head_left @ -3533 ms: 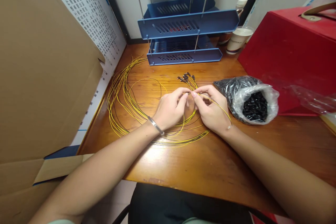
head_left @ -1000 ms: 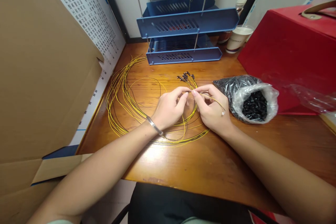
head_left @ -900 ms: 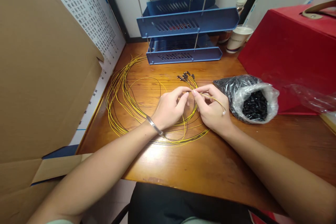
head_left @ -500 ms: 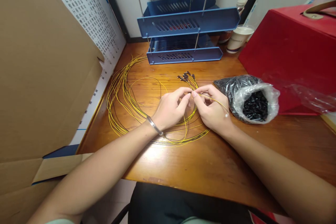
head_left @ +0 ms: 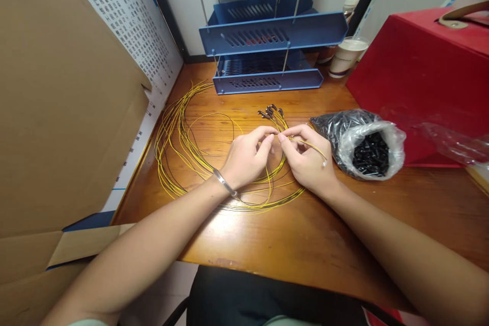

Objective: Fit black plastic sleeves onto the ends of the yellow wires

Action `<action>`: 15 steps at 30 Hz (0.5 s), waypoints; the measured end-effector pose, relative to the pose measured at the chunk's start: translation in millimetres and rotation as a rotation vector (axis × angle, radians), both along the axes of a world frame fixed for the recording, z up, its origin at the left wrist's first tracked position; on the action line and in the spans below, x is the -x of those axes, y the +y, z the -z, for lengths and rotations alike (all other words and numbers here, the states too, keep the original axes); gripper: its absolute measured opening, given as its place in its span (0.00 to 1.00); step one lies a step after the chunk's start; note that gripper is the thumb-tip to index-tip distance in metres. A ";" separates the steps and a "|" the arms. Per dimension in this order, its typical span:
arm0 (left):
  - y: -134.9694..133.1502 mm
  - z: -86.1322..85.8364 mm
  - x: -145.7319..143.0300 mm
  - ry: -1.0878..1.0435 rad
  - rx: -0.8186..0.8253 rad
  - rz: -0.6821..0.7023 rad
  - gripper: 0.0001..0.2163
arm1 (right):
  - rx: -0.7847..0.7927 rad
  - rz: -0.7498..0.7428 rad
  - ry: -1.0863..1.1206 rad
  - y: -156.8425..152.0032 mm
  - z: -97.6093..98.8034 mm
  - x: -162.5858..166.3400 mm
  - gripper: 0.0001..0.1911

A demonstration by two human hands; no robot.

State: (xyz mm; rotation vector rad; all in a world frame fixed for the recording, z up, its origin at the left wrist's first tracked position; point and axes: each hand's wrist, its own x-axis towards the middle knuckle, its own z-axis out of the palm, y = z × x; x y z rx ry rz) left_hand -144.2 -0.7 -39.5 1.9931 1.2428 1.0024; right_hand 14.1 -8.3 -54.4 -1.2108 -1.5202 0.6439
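My right hand [head_left: 308,155] is closed in a pinch on a thin yellow wire [head_left: 311,145]. That wire runs back over the hand and ends in a small pale connector [head_left: 324,163]. Fingertip to fingertip with it, my left hand [head_left: 246,155] pinches what looks like a small dark piece, mostly hidden by the fingers. Beneath both hands lies a loose coil of yellow and black wires [head_left: 162,137]. Just beyond the fingers, several wire ends carry black tips [head_left: 272,110], bunched together on the wooden table [head_left: 237,239].
Right of my hands, an open clear plastic bag [head_left: 346,150] holds many small black parts [head_left: 371,155]. A red box [head_left: 424,81] stands behind it, near a paper cup [head_left: 347,57]. Blue tiered trays [head_left: 267,82] stand at the back. Cardboard [head_left: 69,112] fills the left side.
Both hands stay almost in place, with my left fingertips shifted slightly left. The wire's connector end has swung a little toward the left and up over my right hand.
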 end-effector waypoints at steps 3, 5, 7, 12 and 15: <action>-0.5 -1.2 0.3 0.010 -0.001 0.026 0.11 | -0.004 -0.012 -0.003 0.2 -1.0 0.0 0.06; -0.8 -1.7 0.3 0.024 -0.004 0.032 0.11 | -0.013 -0.020 -0.013 0.1 -2.1 0.1 0.06; -0.9 -1.4 0.1 0.029 -0.009 0.026 0.12 | -0.017 -0.022 -0.014 -0.2 -2.9 0.3 0.05; -0.1 0.0 -0.4 -0.008 0.007 -0.011 0.12 | 0.000 -0.016 0.054 -1.3 -2.0 1.1 0.05; -0.3 -0.5 0.0 -0.012 0.012 0.007 0.11 | -0.002 -0.027 0.075 -1.5 -1.5 1.5 0.06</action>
